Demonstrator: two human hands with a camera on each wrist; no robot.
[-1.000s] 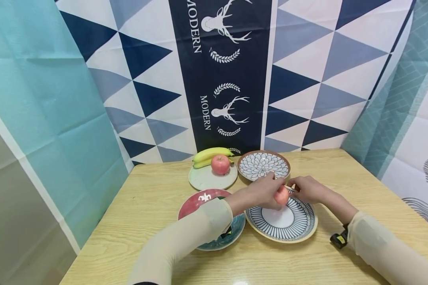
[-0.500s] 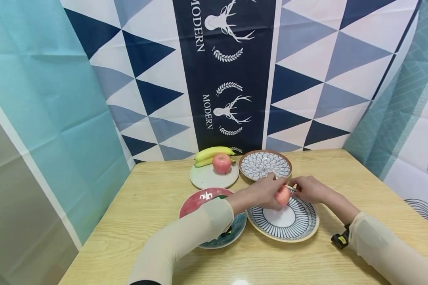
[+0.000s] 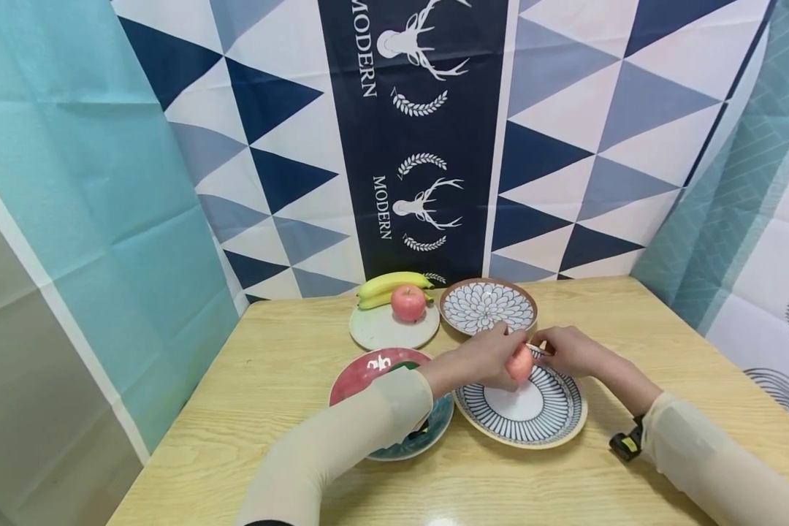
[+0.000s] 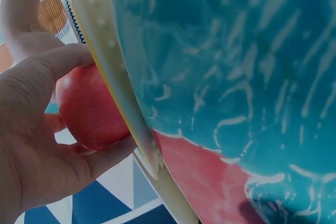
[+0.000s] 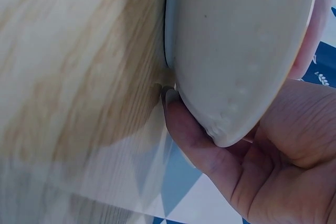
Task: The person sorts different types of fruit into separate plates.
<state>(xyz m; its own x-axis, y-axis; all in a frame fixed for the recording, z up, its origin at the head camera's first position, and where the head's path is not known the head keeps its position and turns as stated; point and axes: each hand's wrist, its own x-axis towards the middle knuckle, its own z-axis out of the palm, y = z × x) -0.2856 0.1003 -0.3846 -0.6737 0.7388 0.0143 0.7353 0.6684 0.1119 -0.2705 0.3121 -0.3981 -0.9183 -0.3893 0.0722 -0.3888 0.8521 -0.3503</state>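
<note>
- Landmark: striped plate, blue-and-white radial lines, on the wooden table
- Left hand reaches in from the plate's left side; fingers and thumb curled round a pink-red apple, held over the plate's far rim
- Left wrist view confirms the grip: thumb over the apple, fingers under it
- Right hand sits at the plate's far-right rim, fingers curled, pinching a thin pale stick-like thing whose tip meets the apple; what it is cannot be told
- Right wrist view: curled fingers against the table beside a pale plate edge
- Just left of the striped plate: red-and-teal plate, partly under the left sleeve
- Beyond the striped plate: flower-patterned plate
- Left of that one: pale plate with a second apple and bananas behind it
- Small black-and-yellow device at the right wrist, just right of the striped plate
</note>
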